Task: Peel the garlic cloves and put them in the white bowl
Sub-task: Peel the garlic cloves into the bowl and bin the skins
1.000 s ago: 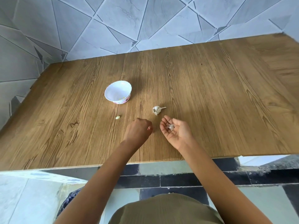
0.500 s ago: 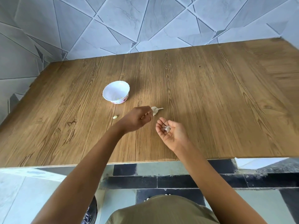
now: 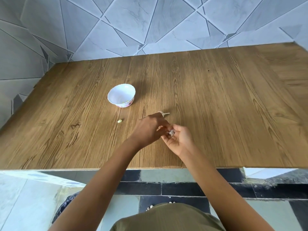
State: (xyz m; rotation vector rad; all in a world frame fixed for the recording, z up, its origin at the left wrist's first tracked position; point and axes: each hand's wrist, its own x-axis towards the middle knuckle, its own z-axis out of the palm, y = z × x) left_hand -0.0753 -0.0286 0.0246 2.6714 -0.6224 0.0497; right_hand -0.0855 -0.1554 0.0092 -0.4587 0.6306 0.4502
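— What's left of the fingers?
— The white bowl (image 3: pixel 116 97), up and left on the tabletop (image 3: pixel 66 114); a loose clove (image 3: pixel 120 121) lies nearer.
— And the hands?
— Left hand (image 3: pixel 150 129), the garlic bulb (image 3: pixel 164 113) peeking beyond its knuckles, curls onto the papery garlic piece (image 3: pixel 171 132) (grip unclear); right hand (image 3: pixel 180 140) cups it, fingers half curled.

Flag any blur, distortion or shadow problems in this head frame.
Head view: wide-angle bowing curves the table edges; left hand slightly motion-blurred where it meets the garlic piece in the right hand; light soft, faint shadow beside the white bowl; no glare.
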